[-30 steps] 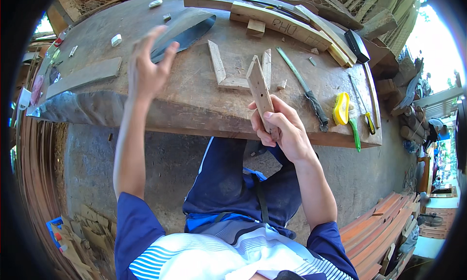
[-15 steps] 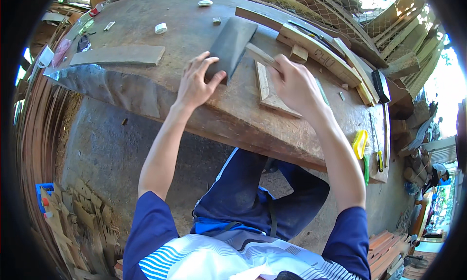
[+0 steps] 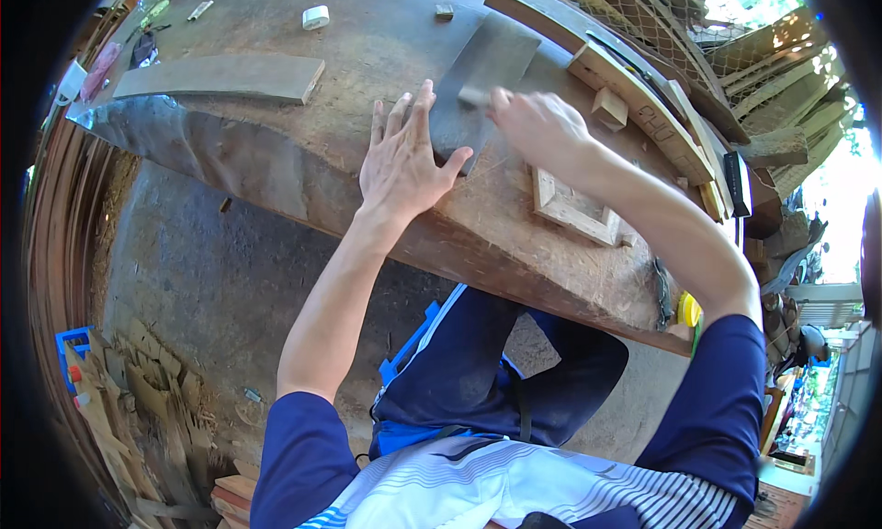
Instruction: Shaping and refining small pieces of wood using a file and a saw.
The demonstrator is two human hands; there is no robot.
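My left hand (image 3: 404,166) lies flat, fingers spread, on the grey sheet (image 3: 482,79) on the bench (image 3: 276,175); my right hand (image 3: 537,125) grips a blurred small wood piece (image 3: 475,95) on it, just beside my left.

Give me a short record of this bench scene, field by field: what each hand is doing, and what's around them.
left hand: flat, fingers spread, pressing on the grey sheet
right hand: on the sheet, closed on a small wooden piece, blurred
surface: worn wooden bench
near right hand: small wooden frame
far left: flat wooden board
far edge: white tape roll
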